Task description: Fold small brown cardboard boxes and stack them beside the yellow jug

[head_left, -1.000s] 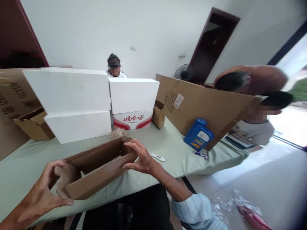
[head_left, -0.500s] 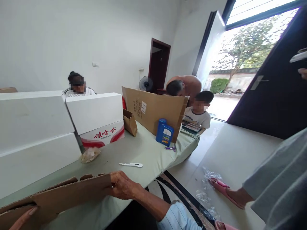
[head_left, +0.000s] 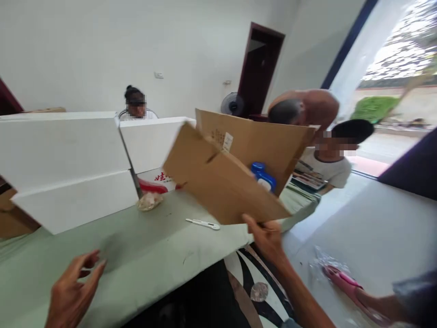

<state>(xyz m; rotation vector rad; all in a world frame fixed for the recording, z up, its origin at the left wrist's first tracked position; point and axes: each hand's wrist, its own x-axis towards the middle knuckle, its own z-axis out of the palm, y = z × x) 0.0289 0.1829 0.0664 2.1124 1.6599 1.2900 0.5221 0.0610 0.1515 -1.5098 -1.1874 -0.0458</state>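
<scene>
A flat brown piece of cardboard [head_left: 218, 177] is tilted up over the right part of the table, somewhat blurred. My right hand [head_left: 268, 234] grips its lower right edge, with the thumb on the near face. Away from it, my left hand [head_left: 77, 284] hovers over the near left of the green-covered table [head_left: 143, 259], fingers curved and apart, holding nothing. Between the hands lies a white utility knife [head_left: 204, 223]. The held cardboard partly hides a blue bottle [head_left: 264, 177].
White boxes [head_left: 64, 155] are stacked at the left, beside a crumpled plastic bag [head_left: 150, 201]. A larger cardboard sheet [head_left: 273, 141] stands upright at the back right. Two people are beyond it, another person [head_left: 136, 107] behind the boxes. A foot in a pink slipper [head_left: 344, 282] is on the floor.
The cardboard has swung up and right in my right hand. My left hand has let go of it and now sits apart on the left. The view has shifted left.
</scene>
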